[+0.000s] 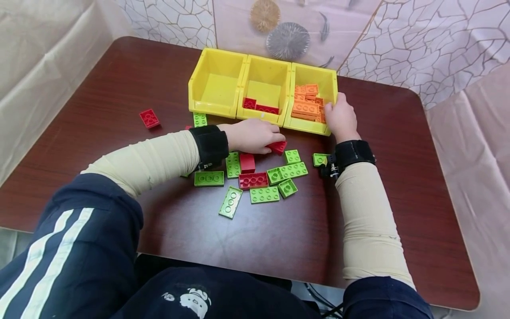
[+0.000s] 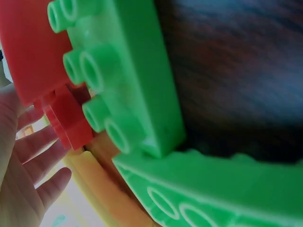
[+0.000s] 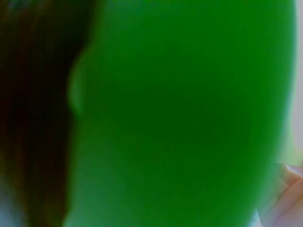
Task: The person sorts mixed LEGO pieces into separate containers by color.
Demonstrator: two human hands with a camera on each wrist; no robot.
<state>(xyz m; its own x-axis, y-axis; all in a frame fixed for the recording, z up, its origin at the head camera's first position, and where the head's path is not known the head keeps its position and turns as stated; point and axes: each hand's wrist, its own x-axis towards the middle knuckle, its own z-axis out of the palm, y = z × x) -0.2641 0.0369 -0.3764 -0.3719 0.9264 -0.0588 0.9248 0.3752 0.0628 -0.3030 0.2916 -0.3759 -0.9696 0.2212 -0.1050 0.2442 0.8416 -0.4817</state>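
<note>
My left hand (image 1: pixel 255 134) reaches across the middle of the table and pinches a small red brick (image 1: pixel 277 147) in front of the yellow bins. In the left wrist view its spread fingers lie beside that red brick (image 2: pixel 71 118), behind a large close-up green brick (image 2: pixel 149 80). With my right hand (image 1: pixel 341 117) I grip the side wall of the right yellow bin (image 1: pixel 308 127), which holds several orange bricks (image 1: pixel 306 108). A blurred green brick (image 3: pixel 180 109) fills most of the right wrist view, and only a bit of my hand (image 3: pixel 286 203) shows there.
Red bricks (image 1: pixel 267 109) lie in the middle yellow bin (image 1: pixel 260 116); the left bin (image 1: pixel 213 107) shows a bare floor. Several green bricks (image 1: pixel 264 195) and red bricks (image 1: pixel 253 180) are scattered before the bins. One red brick (image 1: pixel 149 118) sits apart at the left.
</note>
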